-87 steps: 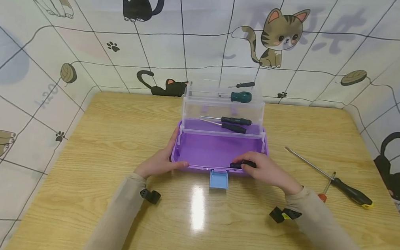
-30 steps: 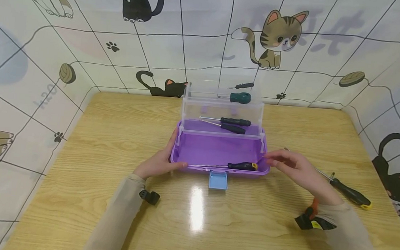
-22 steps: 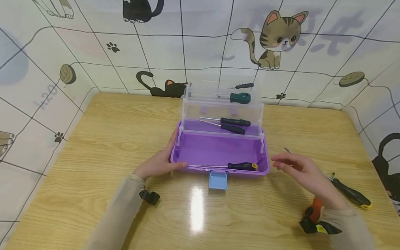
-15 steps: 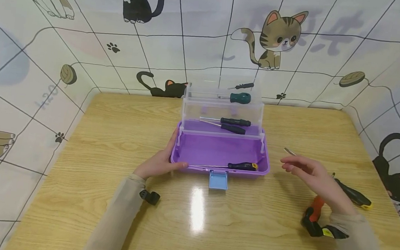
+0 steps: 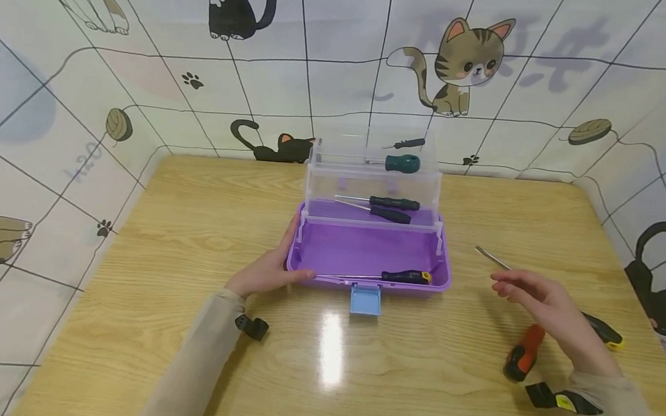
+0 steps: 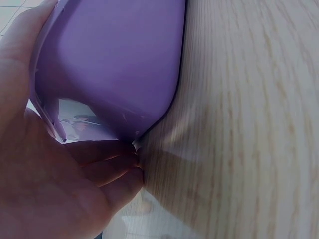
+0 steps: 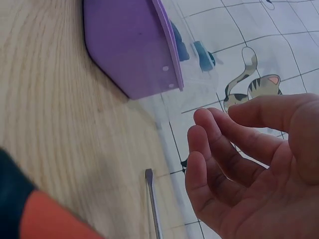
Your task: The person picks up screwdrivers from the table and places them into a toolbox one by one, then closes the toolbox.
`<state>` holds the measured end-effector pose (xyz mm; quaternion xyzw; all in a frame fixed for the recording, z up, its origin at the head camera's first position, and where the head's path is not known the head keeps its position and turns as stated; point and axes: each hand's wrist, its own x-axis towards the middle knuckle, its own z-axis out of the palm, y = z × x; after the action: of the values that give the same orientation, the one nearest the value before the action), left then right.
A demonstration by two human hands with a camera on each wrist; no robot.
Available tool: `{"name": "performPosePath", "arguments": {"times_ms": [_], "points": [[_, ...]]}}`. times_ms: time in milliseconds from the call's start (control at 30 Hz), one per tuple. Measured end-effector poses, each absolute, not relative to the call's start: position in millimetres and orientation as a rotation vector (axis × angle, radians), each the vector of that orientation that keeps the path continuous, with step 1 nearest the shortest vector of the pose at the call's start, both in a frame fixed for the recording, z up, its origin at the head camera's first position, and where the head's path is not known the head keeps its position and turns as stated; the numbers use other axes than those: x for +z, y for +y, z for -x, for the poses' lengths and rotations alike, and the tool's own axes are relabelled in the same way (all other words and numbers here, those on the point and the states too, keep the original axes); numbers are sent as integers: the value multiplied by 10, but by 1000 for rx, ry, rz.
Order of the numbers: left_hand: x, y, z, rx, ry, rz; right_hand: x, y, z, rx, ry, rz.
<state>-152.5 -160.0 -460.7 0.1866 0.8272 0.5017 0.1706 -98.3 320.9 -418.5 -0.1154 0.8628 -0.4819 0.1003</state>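
Observation:
My left hand [image 5: 264,271] holds the purple toolbox [image 5: 359,250] by its left front corner. In the left wrist view its fingers [image 6: 117,186] lie against the box's end wall. A black screwdriver [image 5: 407,276] with a yellow handle end lies along the toolbox's front inside edge. My right hand [image 5: 550,313] hovers to the right of the box, empty, its fingers loosely bent. Below it lie a screwdriver with a red and black handle [image 5: 525,352] and a long one with a black and yellow handle [image 5: 604,331], its shaft partly hidden by the hand.
Clear raised trays [image 5: 370,223] at the back of the toolbox hold several screwdrivers, among them a teal-handled one [image 5: 403,163]. A light blue latch [image 5: 366,301] hangs at the front. Cat-printed sheeting [image 5: 344,83] stands behind the wooden table [image 5: 215,198].
My right hand let go of the black screwdriver inside the toolbox and moved right, over the loose screwdrivers. The red and black handle has come into fuller view. My left hand stays put.

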Motion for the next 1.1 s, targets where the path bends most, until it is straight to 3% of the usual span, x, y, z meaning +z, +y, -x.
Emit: {"name": "performPosePath", "arguments": {"times_ms": [333, 1100], "points": [[-4625, -1608, 1531, 1431, 2343, -524, -4247, 3398, 854, -1405, 2558, 201], [-4624, -1582, 1509, 1434, 2355, -552, -4309, 3777, 653, -1450, 2619, 155]]}}
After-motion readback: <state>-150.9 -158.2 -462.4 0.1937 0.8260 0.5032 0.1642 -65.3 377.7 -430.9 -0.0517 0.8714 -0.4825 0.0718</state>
